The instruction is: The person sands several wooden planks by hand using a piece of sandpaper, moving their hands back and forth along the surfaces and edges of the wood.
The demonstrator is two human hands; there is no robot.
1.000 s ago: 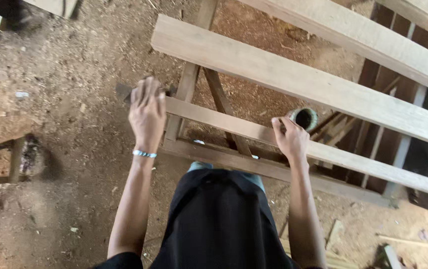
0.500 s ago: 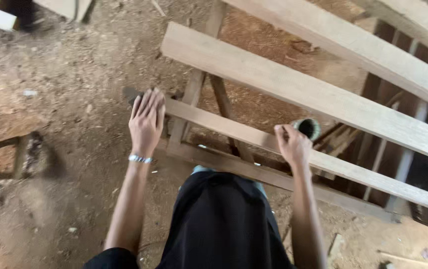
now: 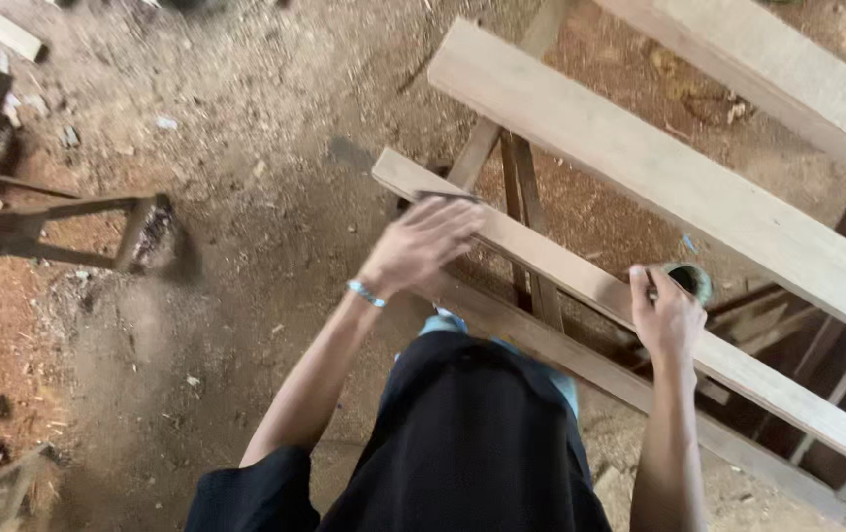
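My left hand (image 3: 423, 246), with a bracelet on the wrist, lies blurred on the near end of a narrow wooden plank (image 3: 561, 268). It presses a thin dark sheet (image 3: 451, 197) against the wood, and the sheet's edge shows past the fingertips. My right hand (image 3: 664, 317) rests further right on the same plank, its fingers around a small round green can (image 3: 691, 281) standing there. The can's open top looks dark; its contents are hidden.
A wider pale plank (image 3: 659, 167) runs parallel beyond the narrow one, with another (image 3: 787, 69) at top right. They rest on a wooden trestle (image 3: 521, 197). A dark wooden frame (image 3: 59, 212) stands left on the sawdust-strewn dirt floor (image 3: 246, 118).
The view has swung, so the planks sit further right. My left hand has turned and slid along the plank end with the dark sheet. My right hand stays at the can.
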